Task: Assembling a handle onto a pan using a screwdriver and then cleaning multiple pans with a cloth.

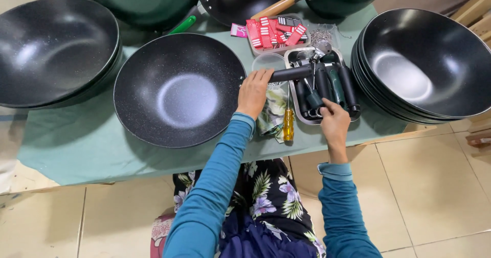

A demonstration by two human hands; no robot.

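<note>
A black speckled wok (179, 90) without a handle lies on the green-covered table (71, 145) in front of me. My left hand (253, 92) rests at its right rim, fingers closed on a black pan handle (291, 73) held against the wok's edge. My right hand (335, 124) reaches into a metal tray (297, 116) of black and green handles (332, 86), fingers curled around something small that I cannot make out. A yellow-handled screwdriver (288, 123) lies between my two hands.
A stack of black woks (429, 63) stands at the right, another (53, 48) at the left. Green woks with handles (148, 2) sit at the back. A tray of red and white small packets (273, 32) and a bag of screws (321, 34) lie behind the handle tray.
</note>
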